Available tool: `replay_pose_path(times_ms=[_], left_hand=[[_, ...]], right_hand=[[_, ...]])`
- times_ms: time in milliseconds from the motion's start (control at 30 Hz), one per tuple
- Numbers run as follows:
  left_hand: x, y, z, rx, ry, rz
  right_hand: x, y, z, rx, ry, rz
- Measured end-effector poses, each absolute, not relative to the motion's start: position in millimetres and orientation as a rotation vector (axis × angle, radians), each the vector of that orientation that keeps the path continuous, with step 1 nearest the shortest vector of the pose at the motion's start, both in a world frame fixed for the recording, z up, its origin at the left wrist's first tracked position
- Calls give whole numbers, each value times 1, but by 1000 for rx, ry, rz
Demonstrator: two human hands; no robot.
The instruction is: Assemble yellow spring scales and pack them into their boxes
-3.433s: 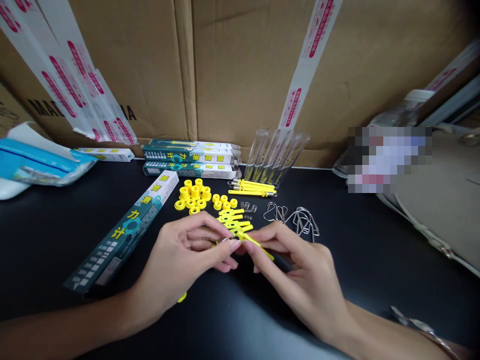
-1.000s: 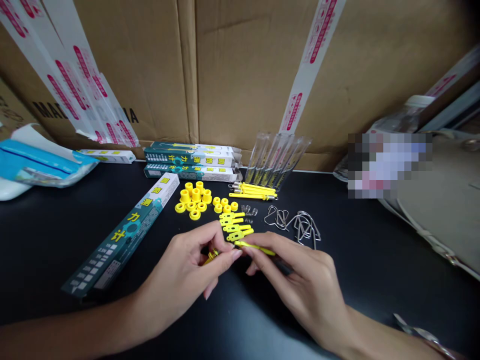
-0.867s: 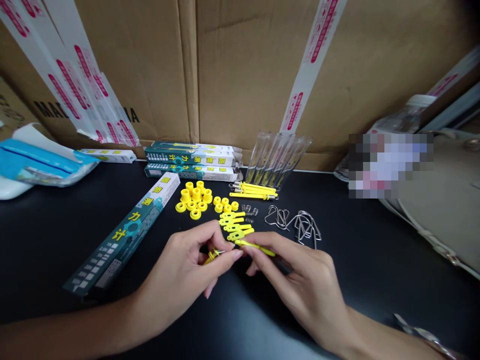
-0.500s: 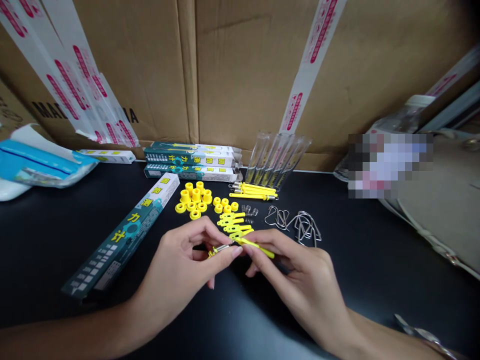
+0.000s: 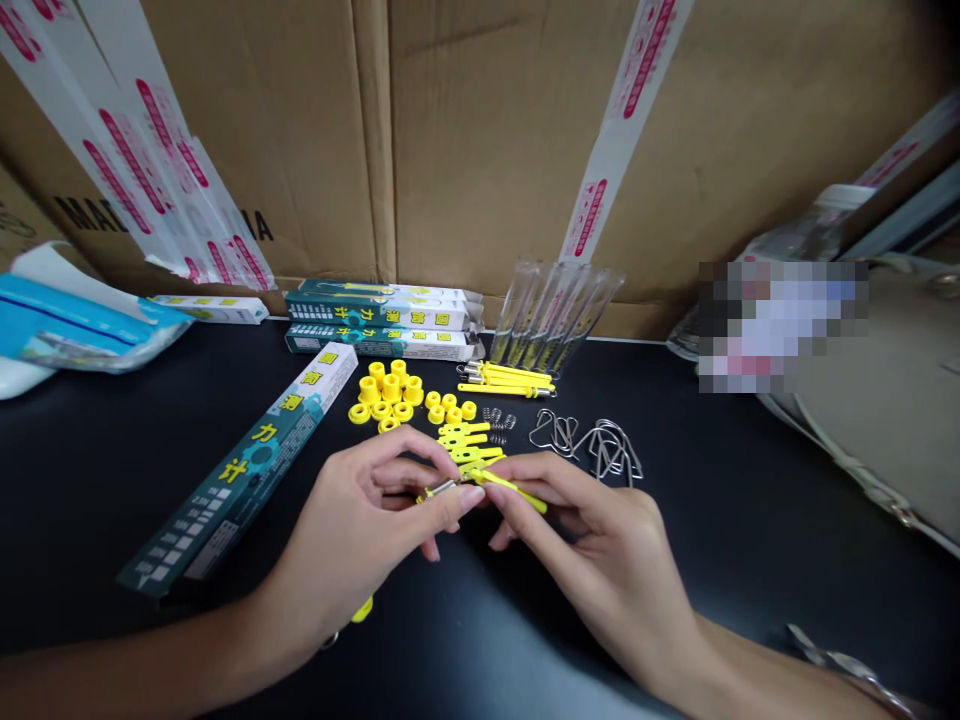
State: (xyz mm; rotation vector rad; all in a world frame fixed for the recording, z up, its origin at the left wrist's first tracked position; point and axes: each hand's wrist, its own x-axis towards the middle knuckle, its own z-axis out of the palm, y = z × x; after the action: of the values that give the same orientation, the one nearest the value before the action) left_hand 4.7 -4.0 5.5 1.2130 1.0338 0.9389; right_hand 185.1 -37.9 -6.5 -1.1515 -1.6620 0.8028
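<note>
Black tabletop (image 5: 750, 570) room right of the wire hooks (image 5: 585, 450); teal box (image 5: 240, 480) beside the left hand (image 5: 352, 525).

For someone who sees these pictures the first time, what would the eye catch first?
First come the two hands at the centre: the left hand pinches a small metal rod, and the right hand pinches a yellow strip. Just behind them lie bright yellow plastic parts in groups. Wire hooks lie to their right, and a long teal box lies to the left.

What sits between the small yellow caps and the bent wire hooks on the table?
Small metal coil springs, shown in the head view.
</note>
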Motion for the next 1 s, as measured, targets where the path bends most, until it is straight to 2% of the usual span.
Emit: replay_pose_path(times_ms=[1000], left_hand=[[2, -4, 5, 1090, 1004, 885]], right_hand=[[184, -41, -2, -1144, -1662, 758]])
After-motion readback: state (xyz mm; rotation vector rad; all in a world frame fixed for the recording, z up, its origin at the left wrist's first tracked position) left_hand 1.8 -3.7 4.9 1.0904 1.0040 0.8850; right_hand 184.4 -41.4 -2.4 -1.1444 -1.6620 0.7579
